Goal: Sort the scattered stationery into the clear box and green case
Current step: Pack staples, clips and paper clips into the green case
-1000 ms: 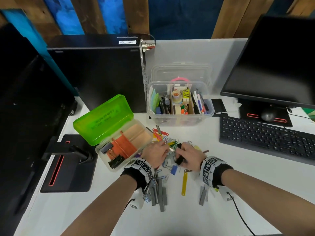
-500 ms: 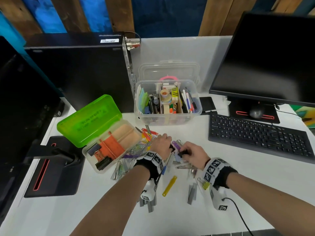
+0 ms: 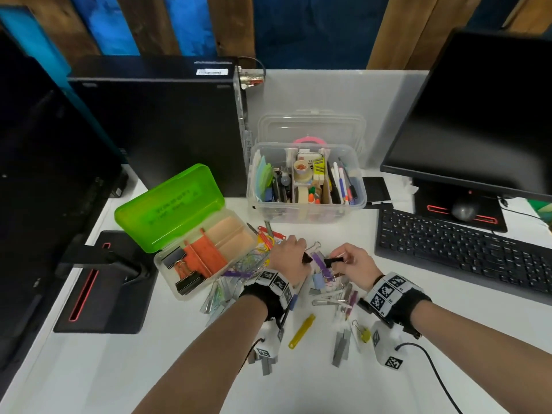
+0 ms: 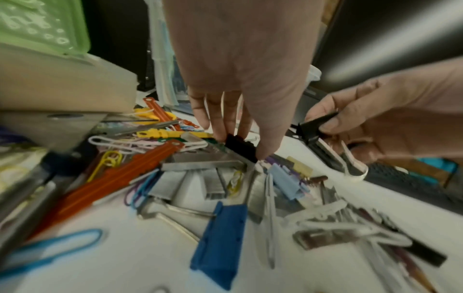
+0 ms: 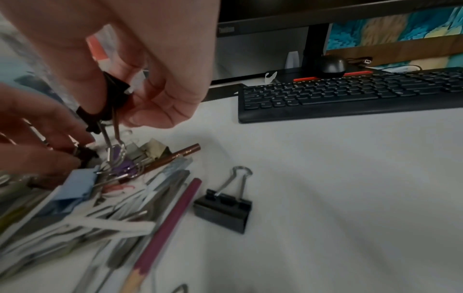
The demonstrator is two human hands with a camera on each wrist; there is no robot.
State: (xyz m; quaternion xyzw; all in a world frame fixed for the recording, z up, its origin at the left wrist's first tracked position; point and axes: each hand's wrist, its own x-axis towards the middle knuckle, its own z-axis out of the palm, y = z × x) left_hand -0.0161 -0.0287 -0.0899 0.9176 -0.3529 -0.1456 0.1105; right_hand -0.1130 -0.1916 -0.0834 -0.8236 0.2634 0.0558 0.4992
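— Clips half sorted? The green case (image 3: 191, 234) and clear box (image 3: 307, 204) hold plenty.
— Each hand, left hand (image 3: 288, 258) and right hand (image 3: 354, 265), pinches a black binder clip (image 4: 240, 146); a heap (image 3: 322, 291) remains on the worktop (image 3: 388, 383).

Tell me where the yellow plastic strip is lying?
In the head view, the yellow plastic strip lies on the white desk, between the two forearms, just right of the left wrist.
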